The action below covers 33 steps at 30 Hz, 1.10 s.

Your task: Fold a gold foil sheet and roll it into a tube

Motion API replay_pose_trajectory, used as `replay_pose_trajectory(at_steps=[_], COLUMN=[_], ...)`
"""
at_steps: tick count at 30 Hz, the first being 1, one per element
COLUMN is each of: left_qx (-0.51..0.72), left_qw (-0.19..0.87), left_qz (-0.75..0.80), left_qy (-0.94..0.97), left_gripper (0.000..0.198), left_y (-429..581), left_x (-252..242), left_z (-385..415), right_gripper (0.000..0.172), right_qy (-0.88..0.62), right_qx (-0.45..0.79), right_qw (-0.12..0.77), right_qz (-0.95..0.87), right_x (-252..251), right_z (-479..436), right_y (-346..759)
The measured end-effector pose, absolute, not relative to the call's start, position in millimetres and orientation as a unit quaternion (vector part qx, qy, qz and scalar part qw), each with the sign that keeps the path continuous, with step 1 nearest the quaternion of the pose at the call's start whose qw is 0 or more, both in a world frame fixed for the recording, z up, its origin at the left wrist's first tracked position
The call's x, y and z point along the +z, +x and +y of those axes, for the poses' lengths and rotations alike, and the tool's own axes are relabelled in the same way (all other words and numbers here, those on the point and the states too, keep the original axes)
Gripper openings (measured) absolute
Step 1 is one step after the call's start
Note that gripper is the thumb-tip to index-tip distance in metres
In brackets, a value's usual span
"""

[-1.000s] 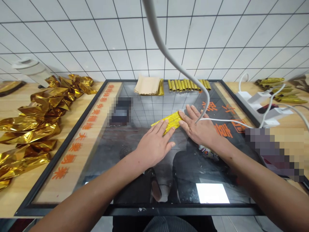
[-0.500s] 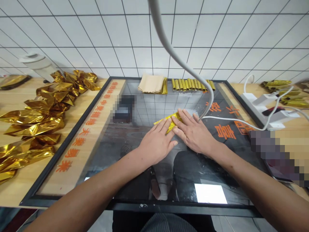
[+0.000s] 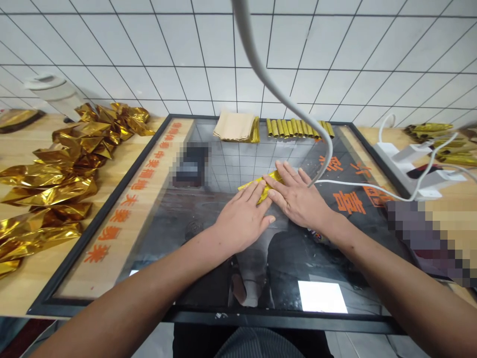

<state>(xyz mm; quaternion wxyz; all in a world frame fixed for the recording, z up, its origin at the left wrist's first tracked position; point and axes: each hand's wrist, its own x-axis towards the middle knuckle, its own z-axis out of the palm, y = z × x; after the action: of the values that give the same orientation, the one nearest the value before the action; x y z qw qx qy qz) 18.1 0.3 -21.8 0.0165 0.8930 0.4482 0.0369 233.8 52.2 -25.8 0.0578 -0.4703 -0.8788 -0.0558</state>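
A narrow strip of folded gold foil [image 3: 266, 187] lies on the glass-topped table [image 3: 223, 164] near its middle. My left hand [image 3: 242, 219] lies flat with fingers stretched out, its fingertips pressing the strip's left part. My right hand [image 3: 298, 196] is also flat and open, its fingers laid over the strip's right part. The two hands nearly touch, and most of the foil is hidden under them.
A row of rolled gold foil tubes [image 3: 294, 128] and a stack of tan sheets [image 3: 234, 126] sit at the glass's far edge. Crumpled gold foil [image 3: 55, 169] is heaped on the wooden bench at left. A white power strip [image 3: 410, 159] with cables is at right; a grey cable [image 3: 268, 79] hangs overhead.
The foil strip has become narrower, and my hands have drawn closer together over it. My right hand slid left onto the strip.
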Motion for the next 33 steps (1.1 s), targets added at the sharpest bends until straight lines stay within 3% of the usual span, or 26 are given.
replay_pose_trajectory(at_steps=[11, 15, 18, 33], left_qx=[0.036, 0.037, 0.042, 0.031], left_qw=[0.03, 0.034, 0.028, -0.014], left_qz=[0.458, 0.456, 0.449, 0.444], left_qy=[0.888, 0.888, 0.892, 0.896], left_gripper=[0.062, 0.063, 0.061, 0.075], left_y=[19.0, 19.0, 17.8, -4.4], left_x=[-22.1, -21.5, -22.3, -28.3], left_z=[1.6, 1.5, 1.3, -6.1], right_gripper=[0.07, 0.074, 0.074, 0.074], right_qy=[-0.533, -0.467, -0.423, -0.424], right_qx=[-0.088, -0.055, -0.003, 0.024], right_qw=[0.078, 0.115, 0.087, 0.086], right_qz=[-0.838, -0.875, -0.902, -0.901], right_x=[-34.9, -27.2, -23.3, -33.7], right_z=[64.2, 57.3, 52.9, 55.0], right_y=[242.8, 239.0, 235.1, 237.2])
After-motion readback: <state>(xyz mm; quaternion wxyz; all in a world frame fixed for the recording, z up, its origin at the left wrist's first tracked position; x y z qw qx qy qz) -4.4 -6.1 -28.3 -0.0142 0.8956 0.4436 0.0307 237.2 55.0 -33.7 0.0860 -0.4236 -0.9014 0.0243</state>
